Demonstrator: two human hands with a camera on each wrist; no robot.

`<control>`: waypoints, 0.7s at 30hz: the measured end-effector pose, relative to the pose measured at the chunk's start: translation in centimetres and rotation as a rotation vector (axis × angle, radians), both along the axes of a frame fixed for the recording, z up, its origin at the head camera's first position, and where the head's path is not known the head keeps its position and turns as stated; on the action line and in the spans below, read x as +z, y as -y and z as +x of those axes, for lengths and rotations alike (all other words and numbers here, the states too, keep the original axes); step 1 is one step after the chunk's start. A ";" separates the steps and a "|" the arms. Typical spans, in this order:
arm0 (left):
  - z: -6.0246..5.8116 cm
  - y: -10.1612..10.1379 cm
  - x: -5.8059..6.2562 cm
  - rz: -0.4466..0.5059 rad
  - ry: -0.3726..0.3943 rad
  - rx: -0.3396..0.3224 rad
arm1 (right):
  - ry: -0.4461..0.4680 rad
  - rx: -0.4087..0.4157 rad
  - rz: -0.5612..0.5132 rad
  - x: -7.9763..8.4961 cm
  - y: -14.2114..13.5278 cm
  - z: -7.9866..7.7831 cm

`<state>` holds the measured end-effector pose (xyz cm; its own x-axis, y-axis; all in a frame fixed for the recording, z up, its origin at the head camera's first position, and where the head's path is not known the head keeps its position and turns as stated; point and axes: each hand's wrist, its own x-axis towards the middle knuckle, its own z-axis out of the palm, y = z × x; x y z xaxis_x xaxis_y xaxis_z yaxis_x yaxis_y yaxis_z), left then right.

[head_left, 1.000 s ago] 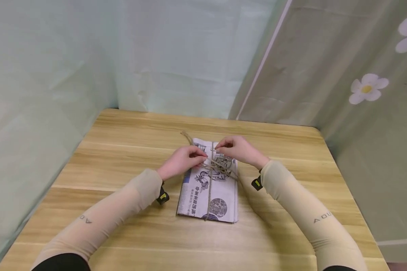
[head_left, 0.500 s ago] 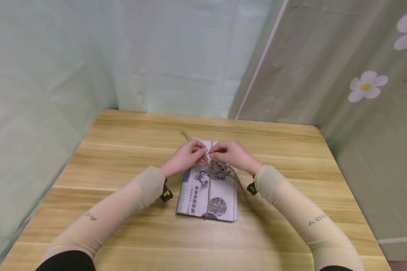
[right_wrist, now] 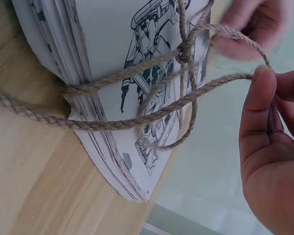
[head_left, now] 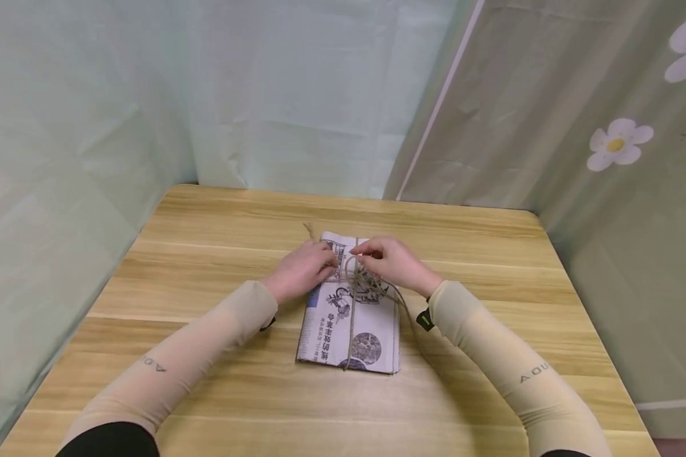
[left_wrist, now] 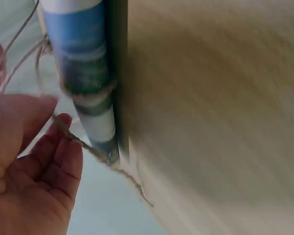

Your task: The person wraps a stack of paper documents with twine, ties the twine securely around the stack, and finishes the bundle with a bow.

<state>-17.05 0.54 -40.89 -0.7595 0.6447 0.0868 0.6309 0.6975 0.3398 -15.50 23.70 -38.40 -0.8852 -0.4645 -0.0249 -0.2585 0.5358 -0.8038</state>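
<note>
A folded stack of newspapers [head_left: 320,336] lies on the wooden table, bound lengthwise and crosswise with brown twine [right_wrist: 137,121]. The bindings meet at a knot [right_wrist: 184,51] on top. My right hand [head_left: 397,260] is over the far half of the stack and pinches a bend of twine between thumb and index finger, so a loop rises beside the knot. At the stack's left edge, my left hand [head_left: 300,270] holds another length of twine; in the left wrist view its frayed end [left_wrist: 144,196] sticks out past the fingers [left_wrist: 68,152].
The wood-grain table [head_left: 206,273] reaches back to a pale green curtain [head_left: 297,95]. Another curtain with white flowers [head_left: 620,146] hangs on the right. A long tail of twine [right_wrist: 34,116] runs off the stack's right side over the table.
My hands came together over the knot, then my left hand drew away to the stack's left edge. The right hand moved slightly left, and a twine loop now stands at its fingertips.
</note>
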 end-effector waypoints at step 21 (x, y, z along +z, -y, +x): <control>-0.6 10.8 4.3 0.490 0.331 0.433 | 0.124 -0.052 -0.120 -0.7 -0.4 -0.1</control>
